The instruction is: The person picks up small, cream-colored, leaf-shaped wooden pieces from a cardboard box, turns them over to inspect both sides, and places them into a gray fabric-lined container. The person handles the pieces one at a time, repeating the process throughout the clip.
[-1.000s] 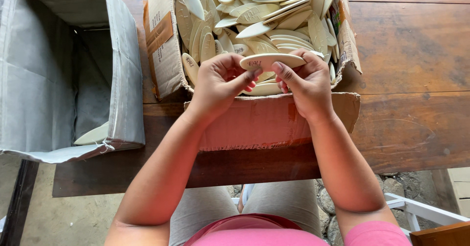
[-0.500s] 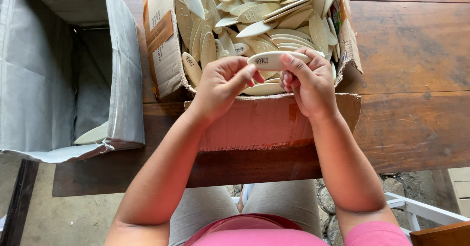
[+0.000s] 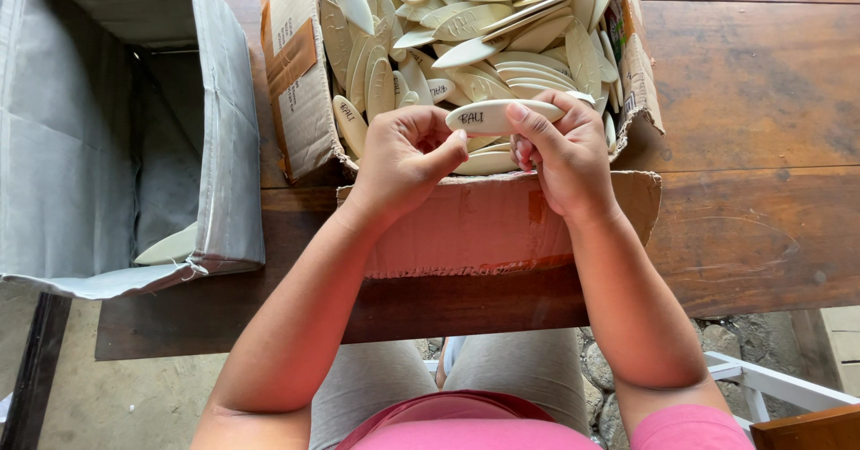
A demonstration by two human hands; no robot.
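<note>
Head view: both hands, left hand point(image 3: 403, 159) and right hand point(image 3: 564, 159), hold one oval piece point(image 3: 497, 116), fingers clamped on it. Below sits a box point(image 3: 488, 226) of such pieces on the surface point(image 3: 761, 145).

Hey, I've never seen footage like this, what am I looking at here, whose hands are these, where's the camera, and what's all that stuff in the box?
There is no machine here: these are a person's two bare hands, filmed by a camera worn on their head and pointed down, so you also see their forearms and lap. The left hand and the right hand together hold one flat, pale oval wooden piece with dark lettering on it, each hand pinching one end. Right behind it, an open cardboard box sits on a dark wooden table, heaped with many more pale oval pieces, some also lettered. To the left stands a second open box with a grey lining; one pale piece shows at its bottom.
</note>
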